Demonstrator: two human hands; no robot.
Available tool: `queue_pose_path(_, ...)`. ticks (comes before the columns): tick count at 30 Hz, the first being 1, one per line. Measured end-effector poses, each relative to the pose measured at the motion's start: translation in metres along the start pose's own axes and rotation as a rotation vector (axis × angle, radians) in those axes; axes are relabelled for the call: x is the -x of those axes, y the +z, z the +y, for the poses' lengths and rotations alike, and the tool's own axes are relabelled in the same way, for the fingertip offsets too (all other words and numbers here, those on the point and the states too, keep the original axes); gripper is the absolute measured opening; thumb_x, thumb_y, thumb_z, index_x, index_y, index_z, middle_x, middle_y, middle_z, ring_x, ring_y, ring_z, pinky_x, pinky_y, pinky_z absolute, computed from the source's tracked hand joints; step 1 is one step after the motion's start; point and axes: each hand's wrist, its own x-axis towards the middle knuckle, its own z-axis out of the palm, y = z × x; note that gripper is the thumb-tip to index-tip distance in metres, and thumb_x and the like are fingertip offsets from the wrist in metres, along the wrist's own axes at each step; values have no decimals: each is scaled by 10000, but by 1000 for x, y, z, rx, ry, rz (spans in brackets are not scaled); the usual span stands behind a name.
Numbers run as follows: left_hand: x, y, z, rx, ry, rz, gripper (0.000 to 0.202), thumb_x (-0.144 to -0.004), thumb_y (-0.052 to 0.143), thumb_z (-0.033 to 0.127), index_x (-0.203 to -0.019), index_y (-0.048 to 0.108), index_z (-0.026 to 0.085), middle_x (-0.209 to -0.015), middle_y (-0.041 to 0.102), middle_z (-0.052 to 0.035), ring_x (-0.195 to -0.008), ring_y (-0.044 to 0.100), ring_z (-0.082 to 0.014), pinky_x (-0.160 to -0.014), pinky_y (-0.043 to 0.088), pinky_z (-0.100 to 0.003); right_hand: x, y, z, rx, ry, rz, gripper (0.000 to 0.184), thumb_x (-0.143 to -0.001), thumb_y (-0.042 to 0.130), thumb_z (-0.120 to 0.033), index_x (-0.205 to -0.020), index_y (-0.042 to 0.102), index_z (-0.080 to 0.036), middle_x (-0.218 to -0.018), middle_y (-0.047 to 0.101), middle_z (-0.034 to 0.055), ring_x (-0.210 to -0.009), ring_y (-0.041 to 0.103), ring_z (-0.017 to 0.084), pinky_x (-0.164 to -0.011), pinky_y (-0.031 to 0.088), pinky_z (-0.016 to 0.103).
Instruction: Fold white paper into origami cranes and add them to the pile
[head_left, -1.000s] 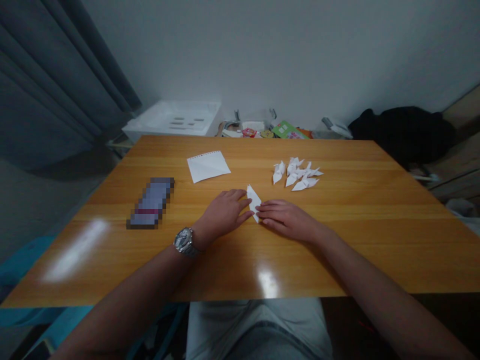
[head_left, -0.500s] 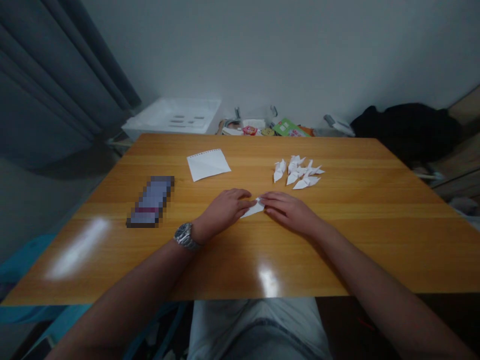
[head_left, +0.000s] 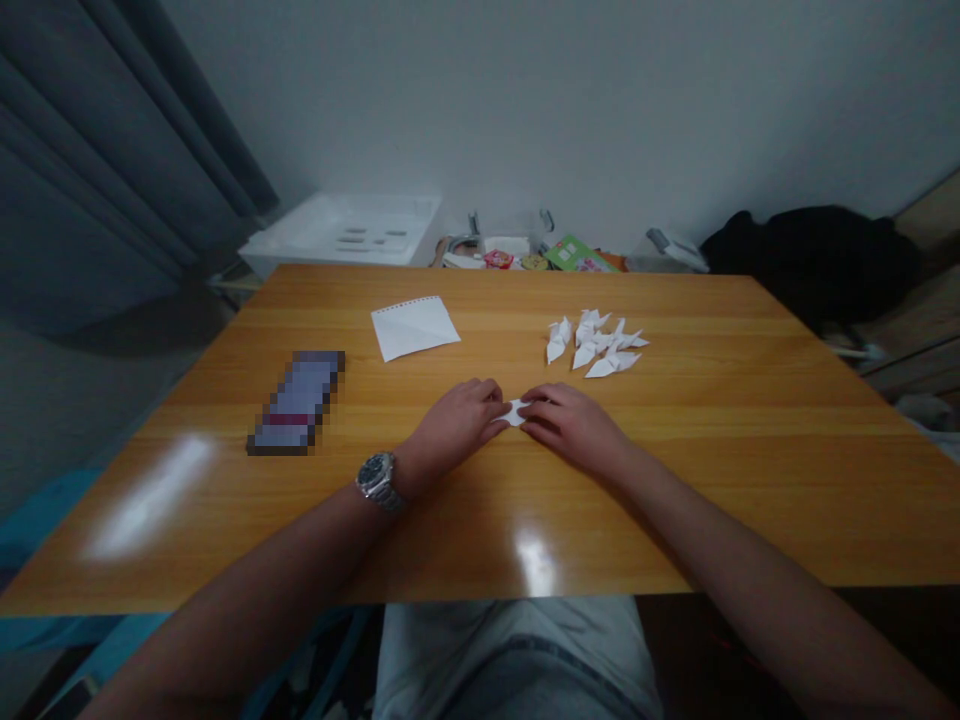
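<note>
Paper (head_left: 516,412), white and folded small, sits directly between the hands, the landmark for every place I give. From my distant seat, through the head camera, I see the left hand (head_left: 466,418) at its left end and the right hand (head_left: 571,420) at its right end, neither clearly nearer. Both are grasping it with bent fingers; the visible strip seems to run crosswise, from one hand to the other, though fingers cover its ends and I cannot tell its full length. Nor can I tell whether it rests on the surface (head_left: 450,530) or is slightly raised.

That surface is smooth, glossy, honey-coloured wood with straight grain and bright reflections. Beyond the paper and to its left lies a flat white sheet (head_left: 415,330), roughly four-sided, perforated along its far edge. Beyond the paper and to its right sit several folded figures (head_left: 600,345), matte, crisp and pointed, bunched together. Well to the paper's left lies a slim, oblong phone (head_left: 296,405), its screen blurred into squares. Nearer me than the paper, a metal-link watch (head_left: 379,480) circles the left wrist.
</note>
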Motion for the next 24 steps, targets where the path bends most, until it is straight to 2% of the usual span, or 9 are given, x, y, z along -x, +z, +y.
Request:
queue_pose_path(6, 1, 2, -3, 45, 33, -7, 267, -1041, 503, 297, -1155, 701, 160, -1118, 619, -95, -1012, 586, -213, -918, 505, -334, -2, 4, -1, -11, -14, 47, 151, -992, 596, -254, -1019, 734, -199, -1117, 697, 113, -1027, 634, 249, -915, 532, 415)
queue_pose_path(10, 2, 3, -3, 44, 29, 2, 252, -1023, 539, 288, -1201, 673, 171, -1135, 629, -88, -1019, 599, -216, -915, 509, -341, -2, 6, 0, -64, -24, 53, 143, -992, 595, -238, -1019, 727, -188, -1104, 711, 116, -1019, 651, 242, -899, 546, 402)
queue_pose_path(17, 1, 0, 5, 20, -13, 26, 207, -1017, 555, 345, -1093, 685, 202, -1070, 657, -55, -964, 616, -221, -834, 512, -343, -3, 6, -4, -64, -5, 65, 104, -984, 614, -232, -1008, 704, -186, -1077, 706, 107, -996, 648, 235, -881, 541, 388)
queue_pose_path(24, 2, 5, 3, 60, -41, 59, 213, -1016, 558, 347, -1047, 710, 201, -1084, 663, -57, -974, 617, -214, -857, 509, -339, -5, 8, -5, -108, 12, 97, 58, -965, 642, -218, -968, 698, -201, -1063, 701, 90, -989, 640, 230, -869, 522, 375)
